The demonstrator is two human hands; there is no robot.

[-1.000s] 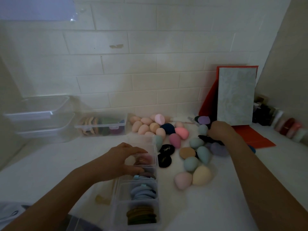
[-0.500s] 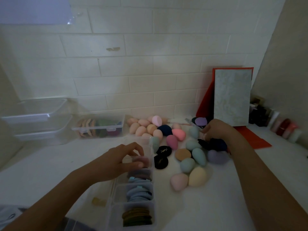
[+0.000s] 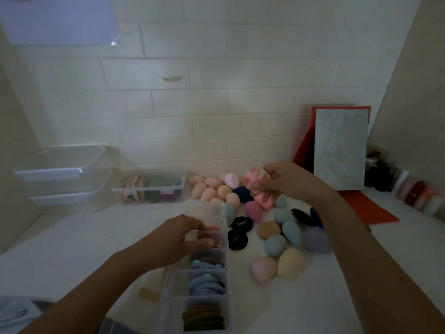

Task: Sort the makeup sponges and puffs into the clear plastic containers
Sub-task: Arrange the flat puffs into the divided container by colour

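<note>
A long clear divided container [image 3: 202, 280] lies in front of me with round puffs stacked in its compartments. My left hand [image 3: 183, 239] rests on its upper compartments, fingers curled over a pink puff inside. My right hand [image 3: 284, 180] is raised above the pile and pinches a pink, blurred puff [image 3: 256, 186]. Loose egg-shaped sponges [image 3: 289, 247] in teal, yellow, pink and peach lie to the right of the container, with two black round puffs [image 3: 239, 231] beside it.
A small clear lidded box [image 3: 151, 189] holding puffs stands by the tiled wall. Two stacked clear tubs [image 3: 62, 174] sit at the left. A red folder with a grey board [image 3: 339, 150] leans at the right, with bottles [image 3: 414, 191] beyond.
My right hand has lifted up from the dark puffs at the right and now holds a pink puff above the pile. My left hand stays on the divided container.
</note>
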